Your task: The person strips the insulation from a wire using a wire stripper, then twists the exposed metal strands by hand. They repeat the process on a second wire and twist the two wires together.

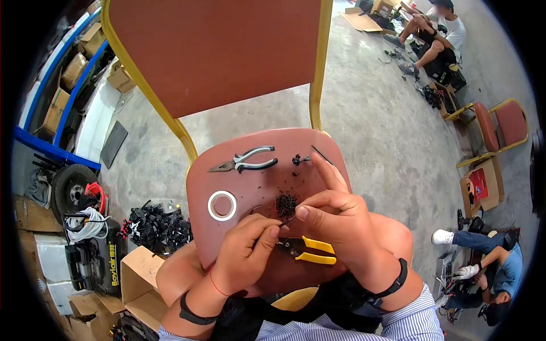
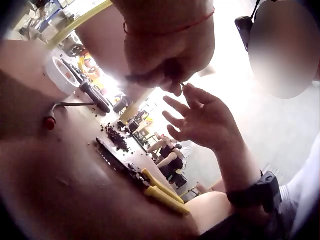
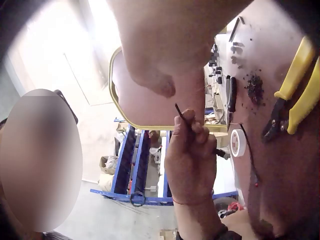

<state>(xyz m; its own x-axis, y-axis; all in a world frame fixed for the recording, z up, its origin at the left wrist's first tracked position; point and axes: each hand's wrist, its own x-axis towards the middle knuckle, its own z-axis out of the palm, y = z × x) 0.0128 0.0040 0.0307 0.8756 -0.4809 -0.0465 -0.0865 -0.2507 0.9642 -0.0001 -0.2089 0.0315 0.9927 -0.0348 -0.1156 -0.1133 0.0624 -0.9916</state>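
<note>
My left hand (image 1: pixel 244 256) pinches a thin black wire (image 3: pixel 183 114) between thumb and fingers, and its end sticks out past the fingertips. My right hand (image 1: pixel 344 224) is held close to that end, thumb and index fingertips together, other fingers spread. I cannot tell whether anything small is between them. Below the hands, yellow-handled wire strippers (image 1: pixel 315 250) lie on the red chair seat (image 1: pixel 227 182). Beyond is a heap of tiny black scraps (image 1: pixel 286 203). A white tape roll (image 1: pixel 222 206) and a dark cable with a red tip (image 3: pixel 251 160) lie to the left.
Grey-and-black pliers (image 1: pixel 250 161) lie toward the chair's backrest (image 1: pixel 216 51). Small black bits (image 1: pixel 297 159) and a thin dark rod (image 1: pixel 322 154) lie at the seat's far right. A black heap (image 1: pixel 156 227) and an open carton (image 1: pixel 142 278) stand on the floor at left. Two people sit at right.
</note>
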